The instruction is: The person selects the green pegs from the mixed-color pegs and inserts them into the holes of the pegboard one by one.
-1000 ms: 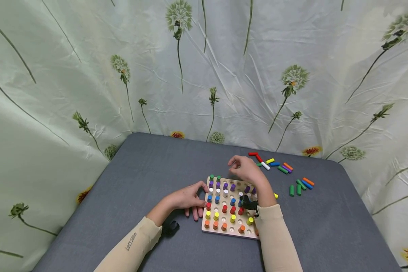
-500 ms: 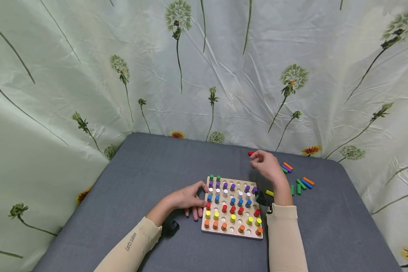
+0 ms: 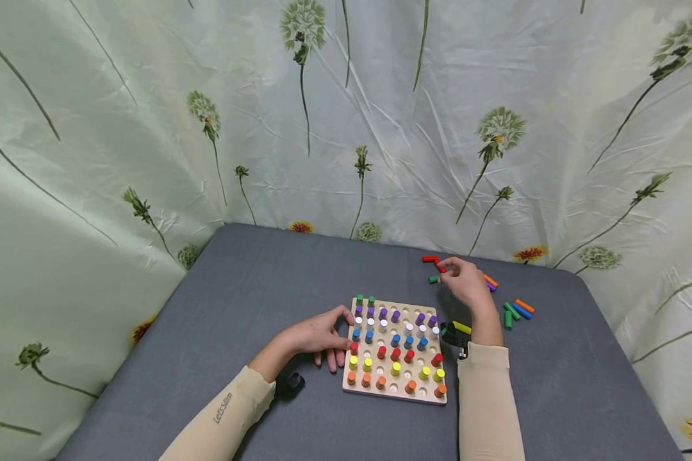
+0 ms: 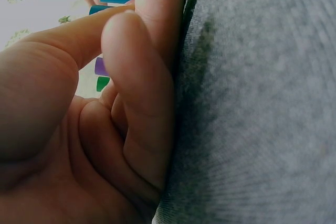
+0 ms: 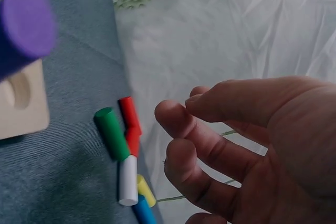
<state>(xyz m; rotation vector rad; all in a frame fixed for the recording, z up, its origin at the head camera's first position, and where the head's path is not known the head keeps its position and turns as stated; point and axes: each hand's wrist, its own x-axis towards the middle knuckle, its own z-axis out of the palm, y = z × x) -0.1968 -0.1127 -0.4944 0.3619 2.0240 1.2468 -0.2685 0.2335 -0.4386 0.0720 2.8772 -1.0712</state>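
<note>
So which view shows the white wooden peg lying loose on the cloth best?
The right wrist view: the white wooden peg lies unobstructed beside a green peg. In the head view the right hand covers it; the left wrist view misses it.

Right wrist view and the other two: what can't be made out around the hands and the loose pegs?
- Head view: the right hand covers several loose pegs; their count is hidden.
- Right wrist view: the peg board is cut off by the left edge.
- Left wrist view: the left hand fills the frame, blurred; whether it touches the board cannot be told.

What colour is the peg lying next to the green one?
Red, beside the green peg; clearest in the right wrist view.
</note>
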